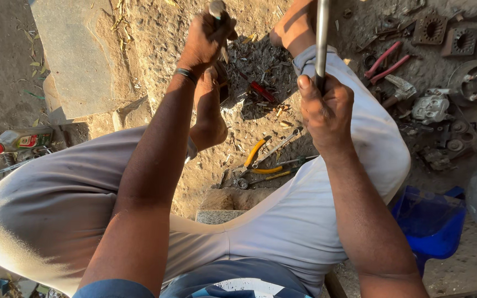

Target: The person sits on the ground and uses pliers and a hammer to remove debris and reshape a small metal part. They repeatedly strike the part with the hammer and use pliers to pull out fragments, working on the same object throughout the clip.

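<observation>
I sit on a low stone with my knees spread, looking down at sandy ground. My left hand (206,36) is closed around a small metal tool (217,8) whose tip sticks out above the fist, held over a dark patch of debris (260,66). My right hand (326,107) grips a long grey metal rod (322,33) that runs straight up out of the frame. My bare left foot (210,113) rests on the ground under the left hand. Whatever lies beneath the left fist is hidden.
Yellow-handled pliers (254,153) and a spanner (276,148) lie between my legs. Red-handled pliers (385,62) and several grey metal machine parts (473,80) sit at the right. A blue plastic tub (430,223) stands by my right thigh. A red-capped bottle (17,140) lies at the left beside a stone slab (73,55).
</observation>
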`<state>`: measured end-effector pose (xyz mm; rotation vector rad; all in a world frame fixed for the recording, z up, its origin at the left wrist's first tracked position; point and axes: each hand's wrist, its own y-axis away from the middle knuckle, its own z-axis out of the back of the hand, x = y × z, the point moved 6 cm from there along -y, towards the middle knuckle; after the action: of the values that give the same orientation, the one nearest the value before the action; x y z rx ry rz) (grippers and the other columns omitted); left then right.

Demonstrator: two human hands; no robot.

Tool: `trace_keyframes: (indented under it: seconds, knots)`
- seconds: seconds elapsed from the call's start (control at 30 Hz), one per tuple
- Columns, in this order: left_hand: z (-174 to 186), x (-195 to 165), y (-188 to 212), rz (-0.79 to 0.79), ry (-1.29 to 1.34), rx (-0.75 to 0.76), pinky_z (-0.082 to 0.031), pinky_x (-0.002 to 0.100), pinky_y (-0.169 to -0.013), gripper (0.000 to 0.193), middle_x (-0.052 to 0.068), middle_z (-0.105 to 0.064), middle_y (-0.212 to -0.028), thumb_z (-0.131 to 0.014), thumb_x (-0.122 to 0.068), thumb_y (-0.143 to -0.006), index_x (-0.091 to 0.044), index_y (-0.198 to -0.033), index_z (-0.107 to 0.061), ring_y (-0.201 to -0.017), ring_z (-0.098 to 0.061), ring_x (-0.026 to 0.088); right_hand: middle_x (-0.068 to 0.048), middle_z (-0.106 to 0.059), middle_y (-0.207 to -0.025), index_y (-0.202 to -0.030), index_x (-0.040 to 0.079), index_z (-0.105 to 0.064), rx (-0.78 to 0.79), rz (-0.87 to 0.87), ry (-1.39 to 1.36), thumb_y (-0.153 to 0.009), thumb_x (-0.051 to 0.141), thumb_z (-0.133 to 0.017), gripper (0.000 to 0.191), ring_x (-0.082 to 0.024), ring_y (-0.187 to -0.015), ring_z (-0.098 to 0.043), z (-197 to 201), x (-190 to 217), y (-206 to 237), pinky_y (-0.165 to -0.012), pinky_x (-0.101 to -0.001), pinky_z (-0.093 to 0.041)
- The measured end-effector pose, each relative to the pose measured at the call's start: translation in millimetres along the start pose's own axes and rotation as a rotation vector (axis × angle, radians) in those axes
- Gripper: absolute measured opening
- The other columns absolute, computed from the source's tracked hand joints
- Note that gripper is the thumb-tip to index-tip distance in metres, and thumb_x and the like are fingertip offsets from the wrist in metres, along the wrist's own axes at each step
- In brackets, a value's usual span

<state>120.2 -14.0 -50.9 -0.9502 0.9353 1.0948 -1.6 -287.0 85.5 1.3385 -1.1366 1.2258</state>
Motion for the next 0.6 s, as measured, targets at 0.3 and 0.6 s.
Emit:
trace_keyframes:
  seconds: [0.3, 0.6]
  knots:
    - [-0.3, 20.8, 18.3, 0.172, -0.283, 0.009, -0.063, 0.036, -0.068, 0.035, 0.011, -0.077, -0.082, -0.071, -0.038, -0.101, -0.003, -0.095, -0.073, -0.072, -0.076, 0.018, 0.008, -0.042, -0.059, -0.079, 0.012, -0.049, 0.002, -0.085, -0.117, -0.108, 0.030, -0.067, 0.038, -0.002, -0.048, -0.037, 1.8, -6.1, 3.9, -0.043, -0.0225, -0.028]
    - [-26.8, 36.0, 13.0, 0.225, -0.240, 0.065, -0.059, 0.034, -0.065, 0.042, 0.007, -0.075, -0.075, -0.070, -0.051, -0.100, -0.010, -0.092, -0.075, -0.069, -0.074, 0.016, 0.004, -0.046, -0.070, -0.096, 0.006, -0.055, 0.034, 0.201, -0.076, -0.113, 0.027, -0.061, 0.028, -0.004, -0.059, -0.041, -6.8, 8.7, 5.7, -0.049, -0.0229, -0.034]
